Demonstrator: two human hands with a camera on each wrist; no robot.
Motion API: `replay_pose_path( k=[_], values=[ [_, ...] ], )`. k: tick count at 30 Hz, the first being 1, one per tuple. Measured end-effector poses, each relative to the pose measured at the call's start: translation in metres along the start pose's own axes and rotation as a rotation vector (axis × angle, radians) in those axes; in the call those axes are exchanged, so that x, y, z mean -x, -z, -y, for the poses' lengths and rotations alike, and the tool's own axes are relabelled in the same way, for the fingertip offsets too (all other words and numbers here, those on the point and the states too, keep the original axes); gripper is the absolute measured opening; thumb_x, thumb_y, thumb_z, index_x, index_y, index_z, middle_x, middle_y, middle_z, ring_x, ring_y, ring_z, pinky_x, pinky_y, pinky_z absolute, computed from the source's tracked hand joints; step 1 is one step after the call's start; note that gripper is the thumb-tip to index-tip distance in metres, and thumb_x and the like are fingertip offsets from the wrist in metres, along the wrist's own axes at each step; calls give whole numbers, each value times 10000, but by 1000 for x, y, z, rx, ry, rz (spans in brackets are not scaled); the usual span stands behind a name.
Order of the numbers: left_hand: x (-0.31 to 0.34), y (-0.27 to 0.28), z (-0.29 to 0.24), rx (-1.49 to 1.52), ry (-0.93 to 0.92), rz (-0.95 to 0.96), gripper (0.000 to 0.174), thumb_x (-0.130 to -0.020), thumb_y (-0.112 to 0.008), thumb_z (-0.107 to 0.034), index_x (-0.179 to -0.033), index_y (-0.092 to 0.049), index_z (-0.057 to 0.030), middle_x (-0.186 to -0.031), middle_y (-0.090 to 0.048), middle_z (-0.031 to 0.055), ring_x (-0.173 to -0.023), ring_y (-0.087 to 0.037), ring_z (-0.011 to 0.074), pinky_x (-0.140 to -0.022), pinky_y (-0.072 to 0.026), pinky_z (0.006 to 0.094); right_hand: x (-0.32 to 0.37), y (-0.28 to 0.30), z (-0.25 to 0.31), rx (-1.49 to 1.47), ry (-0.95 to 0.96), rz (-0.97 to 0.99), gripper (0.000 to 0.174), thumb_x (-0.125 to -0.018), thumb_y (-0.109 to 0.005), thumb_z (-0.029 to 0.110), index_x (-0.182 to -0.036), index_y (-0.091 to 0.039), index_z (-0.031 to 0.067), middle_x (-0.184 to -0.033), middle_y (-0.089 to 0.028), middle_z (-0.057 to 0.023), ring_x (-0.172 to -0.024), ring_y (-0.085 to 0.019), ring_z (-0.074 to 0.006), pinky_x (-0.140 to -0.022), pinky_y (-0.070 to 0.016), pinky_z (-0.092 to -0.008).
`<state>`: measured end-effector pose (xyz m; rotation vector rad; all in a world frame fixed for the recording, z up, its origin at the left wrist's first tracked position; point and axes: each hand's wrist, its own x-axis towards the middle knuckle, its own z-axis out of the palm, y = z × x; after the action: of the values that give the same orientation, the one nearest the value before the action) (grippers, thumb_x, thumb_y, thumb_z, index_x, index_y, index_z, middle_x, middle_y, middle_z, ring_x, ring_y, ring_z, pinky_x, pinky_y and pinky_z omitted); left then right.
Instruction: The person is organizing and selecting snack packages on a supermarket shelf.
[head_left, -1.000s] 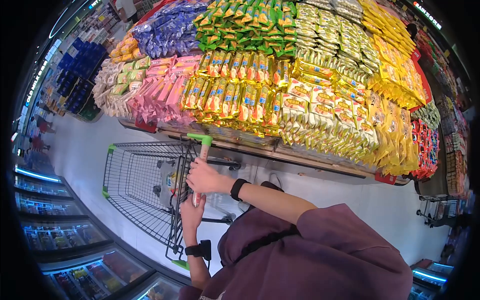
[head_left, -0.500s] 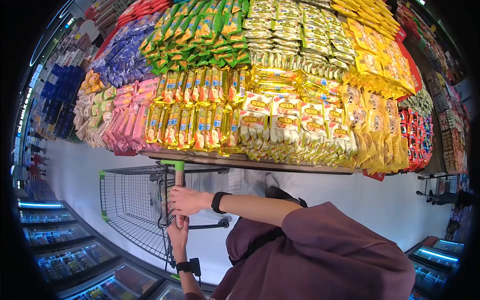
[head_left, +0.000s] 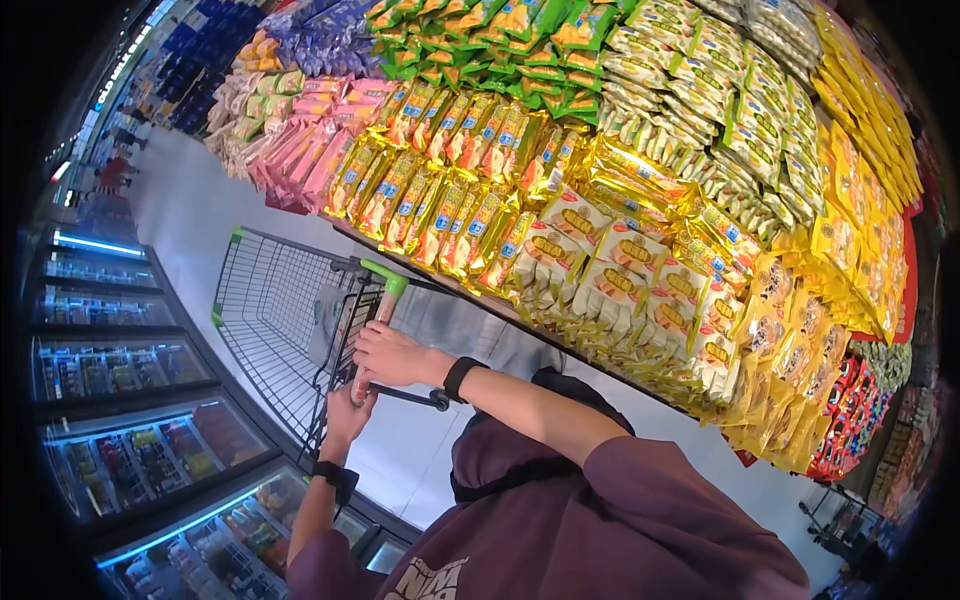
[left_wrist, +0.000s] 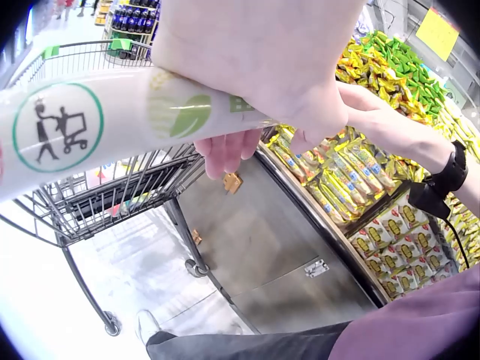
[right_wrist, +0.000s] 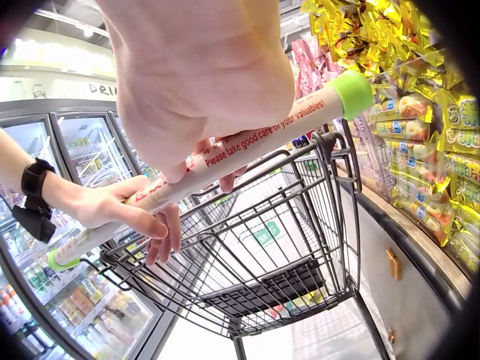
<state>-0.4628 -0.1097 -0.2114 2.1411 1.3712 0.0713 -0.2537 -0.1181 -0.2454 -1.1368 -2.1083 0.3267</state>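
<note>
A shopping cart (head_left: 270, 290) stands ahead of me, its wire basket pointing to the left of the head view. Both hands are on its pale handle (right_wrist: 262, 144), which is printed with red words and has green end caps. My right hand (head_left: 395, 355) lies over the bar near the green end by the shelves, with its fingers wrapped across. Lower down the bar, my left hand (head_left: 345, 415) grips it, thumb and fingers showing around it in the right wrist view. Black bands circle both wrists. Through the wire, a few small coloured packs show low in the cart.
A long display bin (head_left: 560, 345) heaped with snack packets (head_left: 470, 220) runs close along the right side. Glass-fronted coolers (head_left: 130, 440) line the left. Pale floor (head_left: 190, 190) stretches between them. Another cart (head_left: 840, 520) stands at the far right.
The head view has swung round, so the display now slants down to the right and the coolers show larger. Both hands have stayed on the cart handle.
</note>
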Motion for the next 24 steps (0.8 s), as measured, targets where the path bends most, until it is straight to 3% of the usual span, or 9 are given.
replay_pose_path(
  k=[14,24],
  values=[
    [56,-40,-53,70,-53,-4,239,-793,-749,-206,-821,-665,16,-707,-638,209,-634,-629,393,-597,-493,441,68,33,24,-58,-17,103,293,-856,-690,357,-943,-677,78,-933,-603,-58,-1016,-547,-253,-989,-383,-387],
    [94,-75,-75,172,-69,26,232,-808,-694,-209,-860,-655,14,-806,-664,229,-748,-658,426,-674,-531,479,106,77,45,-171,-73,239,259,-842,-718,315,-967,-684,90,-945,-630,-48,-1007,-563,-230,-970,-383,-394]
  ],
)
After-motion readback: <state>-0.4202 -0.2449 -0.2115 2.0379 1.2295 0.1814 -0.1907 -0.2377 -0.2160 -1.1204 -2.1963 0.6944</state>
